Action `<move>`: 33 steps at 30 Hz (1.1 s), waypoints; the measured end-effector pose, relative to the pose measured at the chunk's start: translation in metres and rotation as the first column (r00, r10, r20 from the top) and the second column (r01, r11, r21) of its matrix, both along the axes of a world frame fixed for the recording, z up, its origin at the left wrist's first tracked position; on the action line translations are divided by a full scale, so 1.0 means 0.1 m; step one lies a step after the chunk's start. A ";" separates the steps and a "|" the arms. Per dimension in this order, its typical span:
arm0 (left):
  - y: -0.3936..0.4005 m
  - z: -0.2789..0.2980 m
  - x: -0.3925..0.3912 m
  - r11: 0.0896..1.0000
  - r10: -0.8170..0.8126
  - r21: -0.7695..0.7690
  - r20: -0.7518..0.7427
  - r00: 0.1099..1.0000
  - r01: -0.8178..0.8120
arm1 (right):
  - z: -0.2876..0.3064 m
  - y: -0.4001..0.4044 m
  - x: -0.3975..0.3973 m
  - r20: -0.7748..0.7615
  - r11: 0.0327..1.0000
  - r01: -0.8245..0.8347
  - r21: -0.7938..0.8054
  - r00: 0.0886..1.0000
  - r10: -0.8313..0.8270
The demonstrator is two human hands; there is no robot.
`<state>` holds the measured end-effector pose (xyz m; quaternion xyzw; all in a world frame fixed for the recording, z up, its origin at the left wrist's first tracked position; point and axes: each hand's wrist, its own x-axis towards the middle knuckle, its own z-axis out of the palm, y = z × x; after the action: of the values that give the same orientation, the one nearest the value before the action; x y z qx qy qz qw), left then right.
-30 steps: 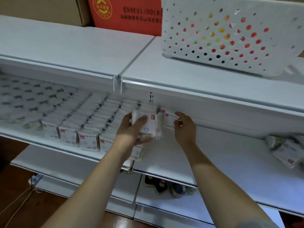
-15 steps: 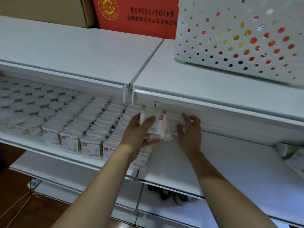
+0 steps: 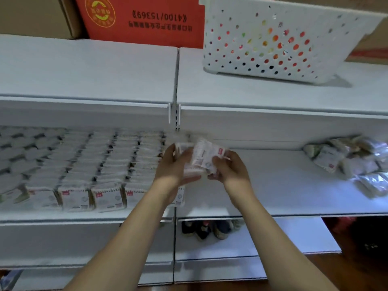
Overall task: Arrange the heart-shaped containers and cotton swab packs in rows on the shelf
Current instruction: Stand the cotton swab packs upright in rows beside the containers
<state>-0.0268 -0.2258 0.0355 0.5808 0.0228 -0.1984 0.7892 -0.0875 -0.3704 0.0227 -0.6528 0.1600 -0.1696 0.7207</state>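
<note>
We hold a small stack of cotton swab packs (image 3: 204, 158) between both hands, above the middle shelf (image 3: 283, 185) just right of the seam where its two boards meet. Our left hand (image 3: 174, 166) curls round the left side of the stack, thumb underneath and fingers over the far edge. Our right hand (image 3: 230, 169) grips the right side, fingers bent round the top pack, which is tilted with its red label corner pointing up and to the right. The stack is blurred, so we cannot tell how many packs it has.

To the left, rows of packs (image 3: 94, 164) already stand on the shelf from the front edge to the back, close together, the front ones showing their white faces with small red marks. Further left the things in the rows look rounder, but they are too blurred to name. At the right end of the shelf a loose heap of packs (image 3: 354, 162) lies unsorted.

On the top shelf (image 3: 84, 70) stands a white basket (image 3: 273, 38) with round holes, colours showing through them, and behind it a red carton (image 3: 144, 19) and a brown box (image 3: 35, 15).
</note>
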 end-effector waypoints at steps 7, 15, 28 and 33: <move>0.23 -0.07 -0.03 0.992 0.101 0.067 0.038 0.994 -0.103 | -0.21 -0.43 0.15 -0.103 0.897 0.128 -0.423 0.977 -0.188; 0.31 -0.14 0.05 0.969 0.156 0.186 0.063 0.986 -0.165 | -0.48 -0.37 0.81 -0.108 0.572 -0.040 -0.820 0.990 -0.086; 0.25 -0.08 0.15 0.966 0.215 0.139 0.044 0.976 -0.219 | -0.75 -0.50 1.11 0.011 0.401 0.040 -0.915 0.997 -0.073; 0.10 -0.02 0.14 0.979 0.157 0.123 0.051 0.986 -0.162 | -0.40 -0.29 0.74 0.053 0.757 0.092 -0.647 0.996 -0.076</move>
<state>-0.0126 -0.2158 0.0337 0.6298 0.0655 -0.1209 0.7645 -0.0137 -0.3994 -0.0168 -0.8519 0.1122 -0.2543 0.4438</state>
